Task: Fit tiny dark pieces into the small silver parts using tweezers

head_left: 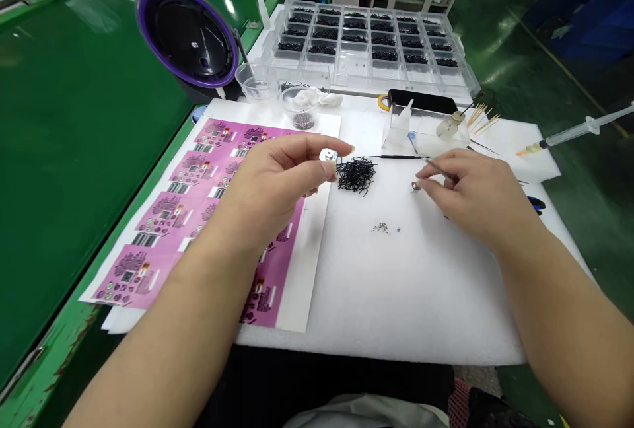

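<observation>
My left hand [277, 180] is raised over the white foam mat [396, 283], its thumb and fingers pinched on a small shiny metal part [328, 155]. My right hand [470, 193] rests on the mat with its fingers closed around thin tweezers [436, 169]. The tweezer tip touches a tiny metal piece [415, 185] on the foam. Between the hands lies a pile of small black pins [355, 174]. A few tiny grey specks [384, 228] lie nearer to me on the mat.
A sheet of pink printed labels [198, 216] lies at the left. Behind stand two clear cups [257, 81], a compartment tray [366, 41] of black parts, a purple-rimmed black bowl [188, 35], a small bottle [448, 125], toothpicks [483, 119] and a syringe [574, 132].
</observation>
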The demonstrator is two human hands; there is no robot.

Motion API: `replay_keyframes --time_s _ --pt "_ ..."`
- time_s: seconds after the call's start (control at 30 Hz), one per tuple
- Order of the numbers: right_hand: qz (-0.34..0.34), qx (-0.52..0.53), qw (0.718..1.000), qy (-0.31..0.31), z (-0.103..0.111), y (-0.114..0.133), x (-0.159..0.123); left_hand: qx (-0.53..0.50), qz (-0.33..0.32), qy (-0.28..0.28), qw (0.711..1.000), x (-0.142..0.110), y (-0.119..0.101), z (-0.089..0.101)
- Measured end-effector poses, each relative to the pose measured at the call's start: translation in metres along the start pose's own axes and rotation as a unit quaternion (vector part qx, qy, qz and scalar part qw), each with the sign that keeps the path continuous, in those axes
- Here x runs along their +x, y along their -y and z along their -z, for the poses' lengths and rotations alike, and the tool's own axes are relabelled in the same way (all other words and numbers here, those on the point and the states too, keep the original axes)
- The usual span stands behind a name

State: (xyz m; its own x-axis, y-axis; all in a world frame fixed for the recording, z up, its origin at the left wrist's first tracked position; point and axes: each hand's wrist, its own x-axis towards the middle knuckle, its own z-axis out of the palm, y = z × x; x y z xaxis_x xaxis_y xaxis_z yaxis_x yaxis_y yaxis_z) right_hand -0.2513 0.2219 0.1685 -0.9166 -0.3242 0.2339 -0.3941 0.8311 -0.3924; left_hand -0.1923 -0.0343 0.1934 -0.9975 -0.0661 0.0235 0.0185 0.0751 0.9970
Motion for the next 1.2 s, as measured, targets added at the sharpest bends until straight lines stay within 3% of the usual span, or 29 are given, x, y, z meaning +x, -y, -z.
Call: replay_keyframes --time_s 0.13,0.2,0.27,0.33,0.47,0.6,0.73,0.83,1.0,1.1,1.2 --pt "0.031 0.181 0.974 -0.136 -0.001 0.012 -0.004 -0.026 -0.003 -0.038 0.999 0.001 -0.003 0.005" --pt "0.067 0.225 0.958 -0.165 0.0 0.019 -0.007 -0.059 -0.006 -0.05 0.997 0.001 -0.003 0.007" --pt "0.11 0.221 0.959 -0.143 0.001 0.025 -0.009 -0.082 -0.01 -0.056 0.995 0.001 -0.004 0.008" --pt "0.125 0.195 0.97 -0.066 0.0 0.029 -0.011 -0.09 -0.012 -0.058 0.994 0.001 -0.004 0.007" --pt "0.037 0.079 0.992 0.095 -0.004 0.036 -0.012 -0.079 -0.004 -0.051 0.996 -0.002 -0.007 0.006" --pt "-0.013 0.028 0.986 0.165 -0.002 0.039 -0.014 -0.077 0.011 -0.04 0.996 -0.002 -0.007 0.006" --pt "0.001 0.03 0.986 0.166 0.014 0.043 -0.014 -0.074 0.011 -0.037 0.997 0.001 -0.002 0.006" --pt "0.043 0.116 0.983 0.139 0.017 0.055 -0.007 -0.057 0.016 -0.018 0.998 0.002 0.0 0.006" --pt "0.083 0.28 0.953 0.079 -0.025 0.069 0.008 -0.061 0.007 -0.016 0.998 0.001 -0.003 0.007" --pt "0.034 0.316 0.947 0.054 -0.049 0.064 0.009 -0.056 0.01 -0.009 0.998 -0.001 -0.006 0.008" --pt "-0.003 0.322 0.945 0.059 -0.056 0.059 0.006 -0.063 0.011 -0.01 0.998 -0.003 -0.007 0.009"
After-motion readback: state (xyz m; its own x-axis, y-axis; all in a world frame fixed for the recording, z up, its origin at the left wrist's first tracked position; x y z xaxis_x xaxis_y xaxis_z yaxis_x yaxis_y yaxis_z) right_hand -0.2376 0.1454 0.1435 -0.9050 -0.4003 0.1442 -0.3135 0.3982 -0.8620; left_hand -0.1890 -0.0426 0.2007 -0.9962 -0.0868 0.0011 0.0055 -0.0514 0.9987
